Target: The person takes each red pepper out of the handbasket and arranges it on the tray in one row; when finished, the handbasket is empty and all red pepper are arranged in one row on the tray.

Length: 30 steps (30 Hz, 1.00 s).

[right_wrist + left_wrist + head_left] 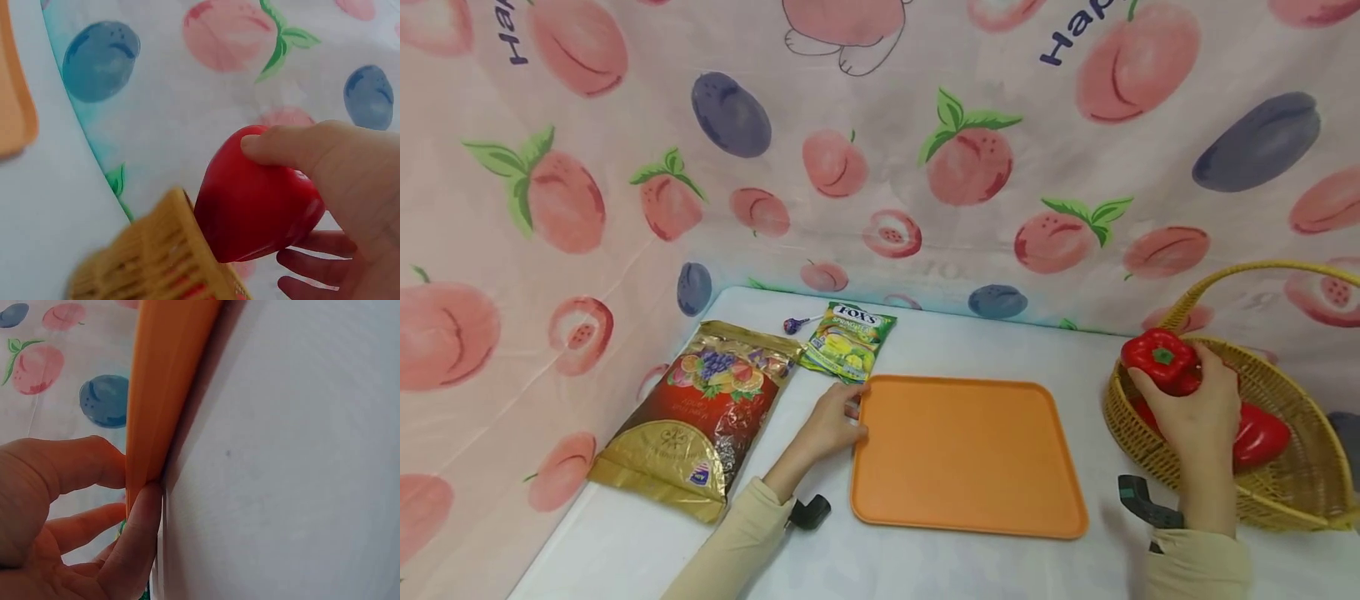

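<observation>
My right hand (1204, 417) grips a red bell pepper (1157, 362) with its green stem end showing. It holds the pepper at the left side of a yellow wicker basket (1127, 421), over the rim. In the right wrist view the thumb lies along the smooth side of the pepper (253, 197), close above the basket edge. Another red pepper (1261, 435) lies inside the basket, partly hidden by the hand. On the other side, my left hand (829, 425) pinches the left edge of an orange tray (966, 458); thumb and fingers straddle the rim in the left wrist view.
Left of the tray lies a large red and gold candy bag (700, 417). A green and yellow Fox's candy packet (850, 342) is behind the left hand, with a wrapped lollipop (793, 325) beside it. A fruit-patterned cloth (880, 167) rises behind the white table.
</observation>
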Each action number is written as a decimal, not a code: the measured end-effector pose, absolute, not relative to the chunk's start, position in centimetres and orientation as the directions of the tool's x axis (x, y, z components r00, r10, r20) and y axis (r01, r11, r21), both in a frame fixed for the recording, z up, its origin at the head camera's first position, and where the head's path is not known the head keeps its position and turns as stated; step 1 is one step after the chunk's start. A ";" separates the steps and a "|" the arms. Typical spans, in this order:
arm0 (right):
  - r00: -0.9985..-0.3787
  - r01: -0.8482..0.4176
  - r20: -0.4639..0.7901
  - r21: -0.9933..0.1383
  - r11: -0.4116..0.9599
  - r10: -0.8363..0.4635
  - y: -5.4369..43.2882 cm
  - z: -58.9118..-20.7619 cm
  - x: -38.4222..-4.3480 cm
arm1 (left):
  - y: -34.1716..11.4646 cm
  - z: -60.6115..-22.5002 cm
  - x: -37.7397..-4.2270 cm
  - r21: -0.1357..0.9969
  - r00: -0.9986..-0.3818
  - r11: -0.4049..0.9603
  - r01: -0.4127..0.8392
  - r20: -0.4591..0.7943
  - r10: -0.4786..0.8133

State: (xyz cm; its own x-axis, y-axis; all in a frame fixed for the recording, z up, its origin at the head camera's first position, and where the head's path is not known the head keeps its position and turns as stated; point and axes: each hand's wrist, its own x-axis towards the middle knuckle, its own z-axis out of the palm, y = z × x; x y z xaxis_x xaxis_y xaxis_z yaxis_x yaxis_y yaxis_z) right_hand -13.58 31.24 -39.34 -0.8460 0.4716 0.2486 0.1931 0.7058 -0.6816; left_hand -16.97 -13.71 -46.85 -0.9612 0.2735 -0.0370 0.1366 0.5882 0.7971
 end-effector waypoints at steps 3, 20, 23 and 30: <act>-0.830 0.181 0.265 -0.705 0.686 0.491 30.1 -39.2 -13.4 | -13.6 -46.8 -16.9 0.797 -0.961 0.589 0.133 -0.043 0.275; -0.844 -0.031 0.363 -0.768 0.640 0.395 23.1 -39.4 -14.6 | -13.7 -46.8 -16.9 0.784 -0.967 0.610 0.117 -0.049 0.249; -0.873 -0.082 0.357 -0.778 0.624 0.331 21.7 -39.5 -15.0 | -13.8 -46.8 -16.9 0.785 -0.967 0.607 0.124 -0.042 0.252; -0.909 -0.142 0.353 -0.763 0.631 0.222 19.2 -40.2 -15.8 | -13.8 -46.7 -17.0 0.791 -0.967 0.599 0.126 -0.037 0.252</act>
State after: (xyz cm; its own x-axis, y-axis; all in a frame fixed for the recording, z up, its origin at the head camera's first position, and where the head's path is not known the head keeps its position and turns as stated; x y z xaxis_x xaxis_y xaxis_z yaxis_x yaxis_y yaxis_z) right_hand -15.80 19.19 -40.18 -0.9090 0.2224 0.3526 -0.1415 0.6308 -0.7629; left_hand -17.02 -13.78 -46.67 -0.9669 0.2524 -0.0375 0.1257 0.5991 0.7908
